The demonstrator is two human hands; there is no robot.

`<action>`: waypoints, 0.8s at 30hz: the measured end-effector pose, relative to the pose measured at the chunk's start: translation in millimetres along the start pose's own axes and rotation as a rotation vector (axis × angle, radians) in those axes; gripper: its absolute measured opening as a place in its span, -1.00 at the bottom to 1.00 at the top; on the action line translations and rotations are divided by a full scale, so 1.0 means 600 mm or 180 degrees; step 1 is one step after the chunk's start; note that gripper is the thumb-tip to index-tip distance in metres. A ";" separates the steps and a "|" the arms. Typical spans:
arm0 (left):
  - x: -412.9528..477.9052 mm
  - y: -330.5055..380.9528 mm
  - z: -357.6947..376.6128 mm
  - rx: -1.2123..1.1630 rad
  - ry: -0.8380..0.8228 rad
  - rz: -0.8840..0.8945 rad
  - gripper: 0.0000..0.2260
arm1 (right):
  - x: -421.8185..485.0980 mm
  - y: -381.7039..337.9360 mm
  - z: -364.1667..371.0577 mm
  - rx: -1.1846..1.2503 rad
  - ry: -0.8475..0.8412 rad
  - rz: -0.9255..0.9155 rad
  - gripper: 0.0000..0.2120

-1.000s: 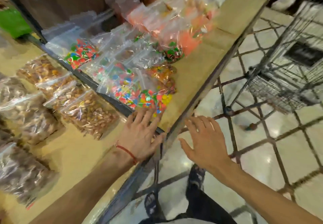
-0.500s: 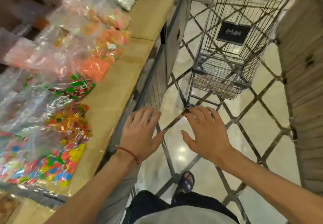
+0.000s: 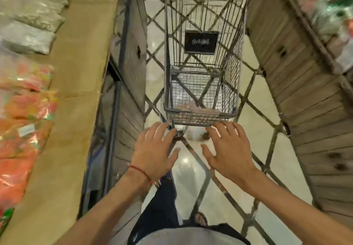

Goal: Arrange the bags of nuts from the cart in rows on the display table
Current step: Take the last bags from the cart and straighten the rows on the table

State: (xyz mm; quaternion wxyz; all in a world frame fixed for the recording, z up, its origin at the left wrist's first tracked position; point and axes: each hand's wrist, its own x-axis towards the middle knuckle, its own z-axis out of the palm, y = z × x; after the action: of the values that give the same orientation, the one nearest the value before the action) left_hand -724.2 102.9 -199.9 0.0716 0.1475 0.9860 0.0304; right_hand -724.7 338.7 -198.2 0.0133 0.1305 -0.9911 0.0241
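A wire shopping cart (image 3: 202, 59) stands in the aisle straight ahead, with a brownish bag (image 3: 193, 108) lying low at its near end. My left hand (image 3: 154, 149), a red string on its wrist, hovers open just short of the cart's near rim. My right hand (image 3: 227, 149) is beside it, also open and empty, fingers spread. The display table (image 3: 76, 72) runs along the left, its tan top bare near the edge and clear bags of orange and coloured sweets (image 3: 23, 130) lying further in.
A wooden slatted stand (image 3: 305, 101) walls the aisle on the right, with blurred bags on top. Pale grey bags (image 3: 30, 21) lie at the table's far left. The tiled floor (image 3: 254, 99) with dark diagonal lines runs between; my legs and sandalled foot show below.
My view has swung right from the table to the aisle. The cart now lies dead ahead and close. Both hands came off the table edge and reach toward the cart, still empty.
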 end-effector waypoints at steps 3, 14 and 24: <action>0.095 -0.039 -0.018 0.0003 -0.0080 0.0176 -0.49 | 0.072 0.012 0.002 -0.0123 -0.0032 0.0253 -0.49; 0.367 -0.118 -0.042 0.0301 -0.0543 0.0811 -0.42 | 0.265 0.084 0.036 -0.0072 -0.0136 0.0801 -0.58; 0.562 -0.085 0.001 0.0372 -0.1142 0.0687 -0.34 | 0.443 0.219 0.139 0.0126 -0.0740 0.0305 -0.55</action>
State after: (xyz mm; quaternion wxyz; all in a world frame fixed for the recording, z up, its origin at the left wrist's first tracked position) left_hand -1057.9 154.0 -249.4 0.2335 0.2591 0.9361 -0.0460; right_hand -1017.4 392.5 -278.8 -0.1054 0.0852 -0.9903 0.0290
